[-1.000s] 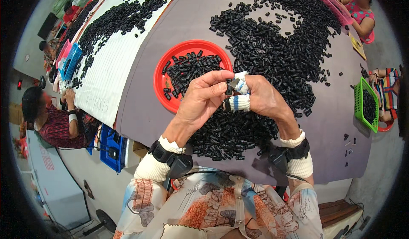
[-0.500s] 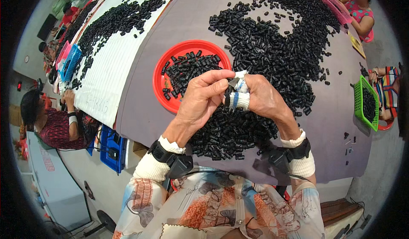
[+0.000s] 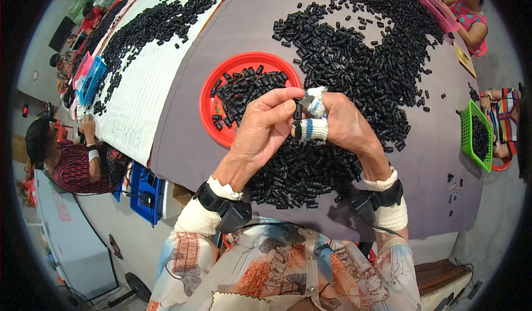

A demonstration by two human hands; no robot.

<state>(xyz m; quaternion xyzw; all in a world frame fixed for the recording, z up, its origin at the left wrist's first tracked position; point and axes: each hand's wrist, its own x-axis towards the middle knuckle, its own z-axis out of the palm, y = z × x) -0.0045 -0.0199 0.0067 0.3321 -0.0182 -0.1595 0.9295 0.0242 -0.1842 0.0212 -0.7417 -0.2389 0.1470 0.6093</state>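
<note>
My left hand (image 3: 265, 124) pinches a small black cylindrical part (image 3: 298, 110) between thumb and forefinger. Facing it, my right hand (image 3: 348, 121) has a thumb and forefinger wrapped in white cloth bands with blue marks. A thin grey flat piece (image 3: 307, 100), possibly a blade, shows at the right fingertips against the top of the black part. Behind my left hand stands a red round basin (image 3: 206, 98) partly filled with similar black parts. A loose pile of these parts (image 3: 305, 172) lies beneath my hands.
A large heap of black parts (image 3: 360, 73) spreads across the grey table cover (image 3: 183, 139). More lie on a white sheet (image 3: 133, 111) at left. A green basket (image 3: 471, 139) sits at the right edge, a pink one (image 3: 435, 9) far right. Several people sit around.
My right hand has shifted slightly right and its wrapped fingers have spread apart, exposing more of the black part. My left hand keeps nearly the same place.
</note>
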